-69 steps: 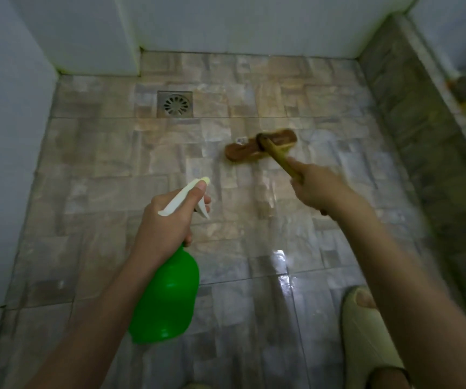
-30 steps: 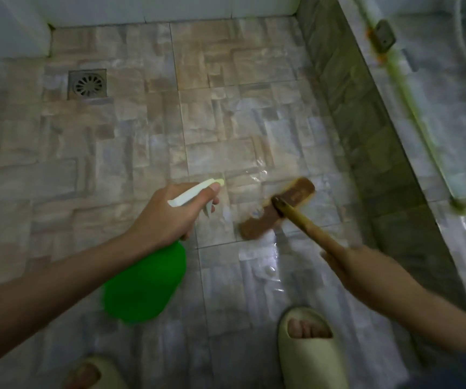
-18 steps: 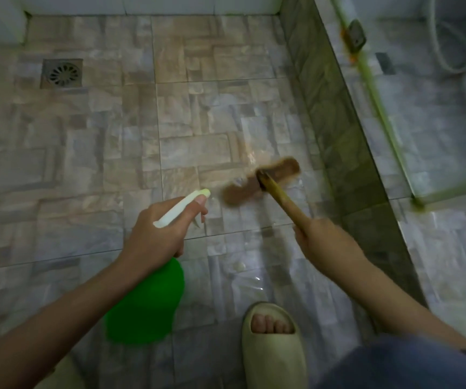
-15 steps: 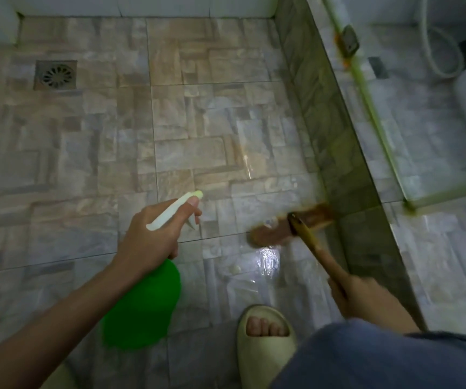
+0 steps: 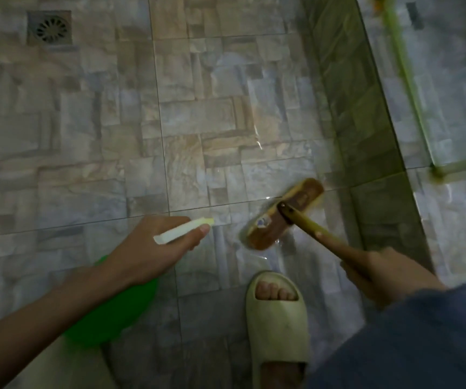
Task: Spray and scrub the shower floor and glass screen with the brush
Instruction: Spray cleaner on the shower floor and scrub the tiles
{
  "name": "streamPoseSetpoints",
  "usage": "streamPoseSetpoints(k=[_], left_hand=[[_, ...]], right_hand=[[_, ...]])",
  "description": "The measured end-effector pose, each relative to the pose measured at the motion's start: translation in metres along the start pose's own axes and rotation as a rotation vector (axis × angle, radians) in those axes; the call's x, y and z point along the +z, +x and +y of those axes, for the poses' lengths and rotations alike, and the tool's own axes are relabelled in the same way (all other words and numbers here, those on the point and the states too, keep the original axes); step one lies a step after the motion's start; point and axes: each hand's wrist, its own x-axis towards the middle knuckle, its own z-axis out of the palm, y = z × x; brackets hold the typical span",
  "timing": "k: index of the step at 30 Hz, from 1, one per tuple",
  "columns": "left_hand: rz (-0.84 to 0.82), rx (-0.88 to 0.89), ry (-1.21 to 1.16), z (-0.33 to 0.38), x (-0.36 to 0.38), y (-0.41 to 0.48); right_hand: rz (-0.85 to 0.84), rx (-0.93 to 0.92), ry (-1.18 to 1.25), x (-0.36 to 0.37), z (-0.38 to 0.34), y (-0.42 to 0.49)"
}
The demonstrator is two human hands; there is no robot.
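My left hand [image 5: 153,248] grips a green spray bottle [image 5: 111,313] by its white trigger head, nozzle pointing right over the wet tiles. A brown long-handled scrub brush [image 5: 283,214] lies head-down on the shower floor [image 5: 114,136], just left of the glass screen [image 5: 366,116]. Its yellow handle runs down-right into my right hand [image 5: 378,270], which grips it. The brush head sits on a shiny wet patch a little ahead of my foot.
A round-grilled floor drain [image 5: 50,28] is at the far left. My right foot in a pale slipper [image 5: 278,318] stands just behind the brush. The screen's green-stained bottom rail [image 5: 411,88] runs along the right, with more tiled floor beyond it.
The view has swung right and down. The brush has scrubbed back and forth and moved from mid-floor to near the glass screen. My left hand keeps holding the bottle.
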Motion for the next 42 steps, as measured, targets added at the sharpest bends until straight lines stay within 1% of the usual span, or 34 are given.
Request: streamPoseSetpoints(k=[3, 4, 5, 6, 8, 9, 10, 11, 12, 15, 16, 17, 19, 22, 23, 24, 27, 28, 30, 32, 35, 37, 38, 39, 41, 42], left_hand=[[-0.015, 0.039, 0.016, -0.006, 0.006, -0.003], [-0.009, 0.035, 0.012, -0.007, 0.007, -0.004], [-0.005, 0.029, 0.009, -0.007, 0.007, -0.004], [-0.007, 0.022, 0.01, -0.007, 0.006, -0.004], [0.005, -0.001, 0.003, -0.008, 0.001, -0.001], [0.024, -0.017, -0.007, -0.008, -0.002, 0.002], [0.047, -0.026, -0.018, -0.008, -0.004, 0.005], [0.072, -0.024, -0.033, -0.008, -0.006, 0.009], [0.104, -0.017, -0.049, -0.007, -0.008, 0.013], [0.191, 0.002, -0.077, 0.0, -0.016, 0.019], [0.207, 0.002, -0.088, 0.003, -0.02, 0.021], [0.219, 0.005, -0.089, 0.005, -0.023, 0.023], [0.24, 0.004, -0.096, 0.008, -0.032, 0.026], [0.272, -0.024, -0.126, 0.01, -0.044, 0.032], [0.288, -0.028, -0.116, 0.01, -0.047, 0.034], [0.305, -0.025, -0.107, 0.01, -0.048, 0.037], [0.32, -0.021, -0.09, 0.011, -0.049, 0.041], [0.311, -0.019, -0.076, 0.011, -0.049, 0.042], [0.288, -0.029, -0.063, 0.012, -0.049, 0.042], [0.274, -0.04, -0.106, 0.014, -0.052, 0.04], [0.285, -0.039, -0.146, 0.016, -0.055, 0.04], [0.297, -0.028, -0.161, 0.017, -0.055, 0.044], [0.296, -0.027, -0.159, 0.018, -0.054, 0.046], [0.291, -0.025, -0.15, 0.02, -0.052, 0.048], [0.284, -0.019, -0.138, 0.025, -0.049, 0.052], [0.279, -0.02, -0.14, 0.027, -0.049, 0.054]], right_hand=[[0.172, -0.109, -0.021, 0.002, -0.028, 0.032], [0.197, -0.136, -0.022, 0.001, -0.031, 0.036], [0.185, -0.145, -0.037, -0.001, -0.029, 0.034], [0.152, -0.144, -0.044, -0.008, -0.027, 0.026], [-0.059, -0.091, -0.077, -0.021, -0.024, 0.003], [-0.161, -0.054, -0.041, -0.027, -0.024, -0.006], [-0.2, -0.023, 0.012, -0.031, -0.029, -0.012], [-0.183, -0.016, 0.023, -0.028, -0.035, -0.009], [-0.127, -0.048, 0.001, -0.023, -0.043, 0.001], [0.212, -0.171, 0.008, -0.011, -0.071, 0.058], [0.299, -0.212, 0.041, -0.015, -0.079, 0.076], [0.333, -0.23, 0.068, -0.02, -0.081, 0.089], [0.346, -0.22, 0.096, -0.024, -0.067, 0.087], [0.225, -0.106, 0.027, -0.012, -0.039, 0.048], [0.215, -0.088, 0.043, -0.01, -0.038, 0.045], [0.238, -0.108, 0.071, -0.013, -0.043, 0.051], [0.418, -0.195, 0.104, -0.042, -0.077, 0.109], [0.451, -0.213, 0.103, -0.054, -0.086, 0.127], [0.452, -0.207, 0.104, -0.063, -0.086, 0.141], [0.415, -0.162, 0.096, -0.046, -0.071, 0.115], [0.258, -0.006, 0.114, -0.006, -0.05, 0.043], [0.203, 0.071, 0.1, 0.001, -0.045, 0.028], [0.22, 0.07, 0.089, -0.007, -0.046, 0.036], [0.273, 0.033, 0.098, -0.018, -0.047, 0.053], [0.443, -0.04, 0.154, -0.046, -0.05, 0.097], [0.484, -0.057, 0.18, -0.063, -0.048, 0.119]])
